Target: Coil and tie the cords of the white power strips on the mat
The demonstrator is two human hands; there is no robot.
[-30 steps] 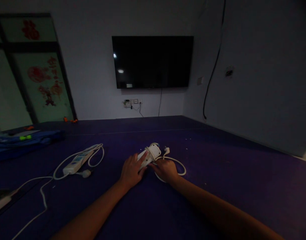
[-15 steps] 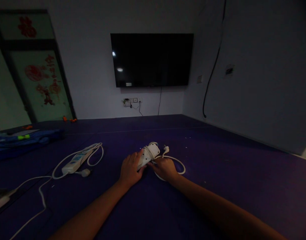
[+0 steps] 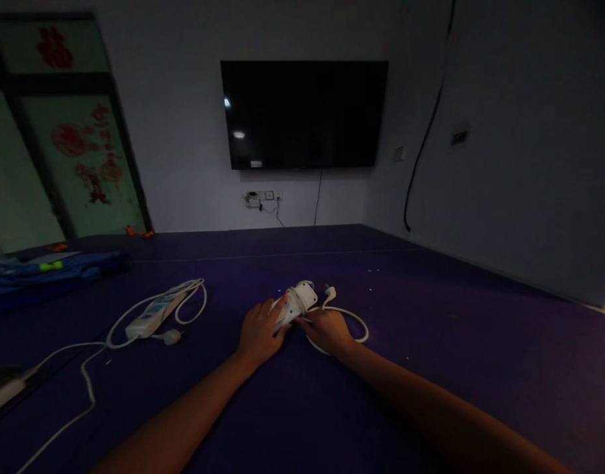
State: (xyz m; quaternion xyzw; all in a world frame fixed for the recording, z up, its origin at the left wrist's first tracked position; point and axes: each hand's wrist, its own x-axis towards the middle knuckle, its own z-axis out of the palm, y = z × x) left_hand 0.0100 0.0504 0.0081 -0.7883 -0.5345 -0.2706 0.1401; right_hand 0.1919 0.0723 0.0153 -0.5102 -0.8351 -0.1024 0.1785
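A white power strip [image 3: 306, 294] lies slanted on the purple surface, its cord wound around its body. My left hand [image 3: 259, 331] is closed around the near end of the strip, thumb on one side and fingers on the other. Close by on the right, my right hand [image 3: 328, 331] has its fingers closed on the white cord [image 3: 360, 320], which loops out to the right of that hand. The cord's plug [image 3: 330, 293] sticks up just beyond my right hand. Part of the strip's near end is hidden under my left hand.
On the left lies a second power strip [image 3: 151, 318] with a looped cord and a plug [image 3: 172, 337]. Another white cord [image 3: 87, 388] runs to a white block [image 3: 4, 398] at the left edge. Blue cloth [image 3: 85, 270] lies farther back. A television [image 3: 305, 115] hangs on the wall.
The whole view has shifted slightly. Both hands keep their places on the power strip and its cord, with no clear movement of either.
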